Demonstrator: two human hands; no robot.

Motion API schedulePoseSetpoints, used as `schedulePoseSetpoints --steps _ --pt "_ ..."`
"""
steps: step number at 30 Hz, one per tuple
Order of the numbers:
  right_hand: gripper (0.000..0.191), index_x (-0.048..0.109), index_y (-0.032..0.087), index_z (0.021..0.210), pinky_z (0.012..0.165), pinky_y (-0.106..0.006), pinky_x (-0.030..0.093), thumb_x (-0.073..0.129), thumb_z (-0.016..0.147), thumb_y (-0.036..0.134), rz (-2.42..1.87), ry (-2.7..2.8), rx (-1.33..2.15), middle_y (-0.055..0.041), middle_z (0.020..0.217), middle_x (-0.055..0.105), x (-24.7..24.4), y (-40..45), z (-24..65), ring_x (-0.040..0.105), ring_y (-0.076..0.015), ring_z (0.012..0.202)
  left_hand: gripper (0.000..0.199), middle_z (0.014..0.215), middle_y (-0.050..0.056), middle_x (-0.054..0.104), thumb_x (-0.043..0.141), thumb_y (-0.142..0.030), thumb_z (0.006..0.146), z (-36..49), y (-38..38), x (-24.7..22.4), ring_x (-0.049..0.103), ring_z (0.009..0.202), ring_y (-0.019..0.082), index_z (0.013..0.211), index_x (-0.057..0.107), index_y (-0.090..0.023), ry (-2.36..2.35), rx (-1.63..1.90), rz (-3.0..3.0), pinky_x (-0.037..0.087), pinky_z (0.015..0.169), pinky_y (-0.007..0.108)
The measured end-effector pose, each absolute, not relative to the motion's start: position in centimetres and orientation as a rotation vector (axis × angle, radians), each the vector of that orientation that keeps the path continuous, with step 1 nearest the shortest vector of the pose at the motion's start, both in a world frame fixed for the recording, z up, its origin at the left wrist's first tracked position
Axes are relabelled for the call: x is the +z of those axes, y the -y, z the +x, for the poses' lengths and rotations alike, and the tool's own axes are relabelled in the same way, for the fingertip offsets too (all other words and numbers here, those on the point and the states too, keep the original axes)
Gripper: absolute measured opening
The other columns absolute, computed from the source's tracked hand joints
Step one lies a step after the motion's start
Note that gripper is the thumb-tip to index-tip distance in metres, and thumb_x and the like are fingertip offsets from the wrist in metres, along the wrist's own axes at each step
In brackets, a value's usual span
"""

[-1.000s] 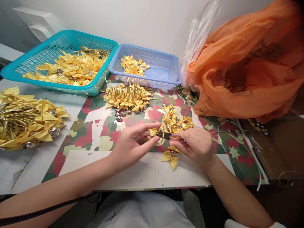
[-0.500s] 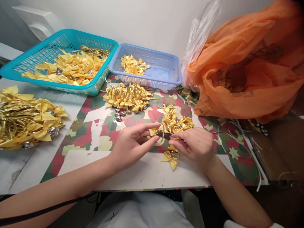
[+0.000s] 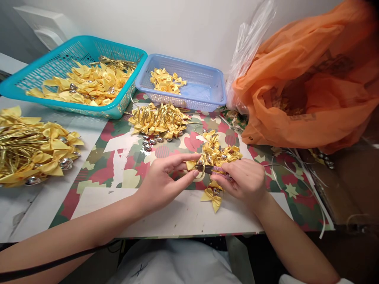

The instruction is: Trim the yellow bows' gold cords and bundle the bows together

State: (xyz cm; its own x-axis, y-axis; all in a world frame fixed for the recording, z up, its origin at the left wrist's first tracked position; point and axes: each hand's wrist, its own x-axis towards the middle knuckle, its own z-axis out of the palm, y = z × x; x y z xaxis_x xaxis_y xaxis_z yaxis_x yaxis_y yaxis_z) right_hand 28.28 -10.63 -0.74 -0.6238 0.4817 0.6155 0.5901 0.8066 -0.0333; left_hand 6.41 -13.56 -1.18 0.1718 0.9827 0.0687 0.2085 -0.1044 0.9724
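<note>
My left hand [image 3: 166,177] pinches a yellow bow [image 3: 191,163] with a gold wire loop [image 3: 202,170] at its fingertips. Wrapped in my right hand [image 3: 247,179] are pliers [image 3: 209,169] with pinkish handles, and their dark jaws meet the loop close to my left fingertips. Yellow bows with silver bells [image 3: 223,152] lie in a small pile just behind both hands. One more bow [image 3: 213,198] rests on the white sheet in front of the pliers. Whether the jaws are fully closed on the wire is too small to tell.
A teal basket [image 3: 111,108] of bows stands at the back left, beside a blue basket [image 3: 195,103] with fewer bows. Bundled bows [image 3: 160,120] lie behind my left hand, more [image 3: 38,146] at far left. An orange bag [image 3: 272,130] fills the right back; loose white cords [image 3: 275,173] lie below.
</note>
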Motion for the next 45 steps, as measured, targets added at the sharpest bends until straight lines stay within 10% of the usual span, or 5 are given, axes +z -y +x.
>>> schedulePoseSetpoints --steps 45 --pt "0.042 0.060 0.016 0.067 0.050 -0.027 0.029 0.049 0.098 0.041 -0.809 2.335 -0.120 0.0018 0.047 0.054 -1.04 10.39 28.11 0.047 -0.0102 0.044 0.030 0.068 0.003 0.068 0.067 -0.025 0.084 6.28 13.45 -1.23 0.064 0.063 0.015 0.112 0.071 -0.015 -1.141 1.028 1.447 0.052 0.057 0.024"
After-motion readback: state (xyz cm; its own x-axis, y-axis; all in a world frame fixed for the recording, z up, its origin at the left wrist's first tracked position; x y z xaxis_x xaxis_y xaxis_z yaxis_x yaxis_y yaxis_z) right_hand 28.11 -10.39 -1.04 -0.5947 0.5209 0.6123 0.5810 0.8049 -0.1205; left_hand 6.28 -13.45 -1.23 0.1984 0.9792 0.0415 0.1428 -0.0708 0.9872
